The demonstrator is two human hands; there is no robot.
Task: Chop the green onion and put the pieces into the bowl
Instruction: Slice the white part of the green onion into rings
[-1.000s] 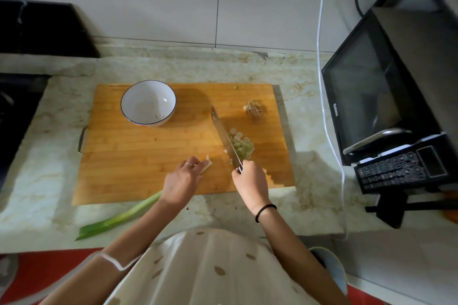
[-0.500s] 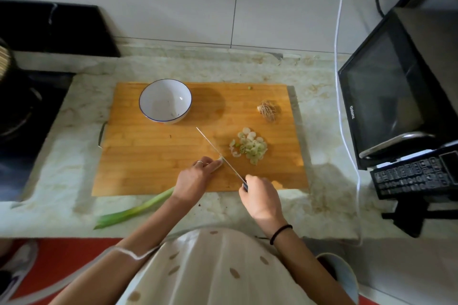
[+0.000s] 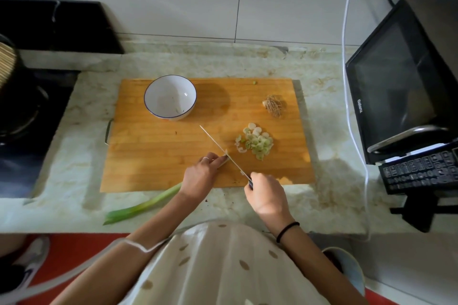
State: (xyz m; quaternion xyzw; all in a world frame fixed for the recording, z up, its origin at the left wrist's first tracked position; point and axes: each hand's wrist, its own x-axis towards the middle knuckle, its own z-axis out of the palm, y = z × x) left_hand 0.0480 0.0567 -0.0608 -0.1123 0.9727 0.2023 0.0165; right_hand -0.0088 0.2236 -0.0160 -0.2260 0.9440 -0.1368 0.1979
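Green onion: leaves lie on the counter, white end on the cutting board.
Left hand: fingers curled over the stalk, holding it down.
Right hand: wrapped round the handle of the knife, blade against the cut end.
Slices: heaped right of the blade.
Bowl: far-left on the board, well apart from the slices.
Root end: far-right on the board.
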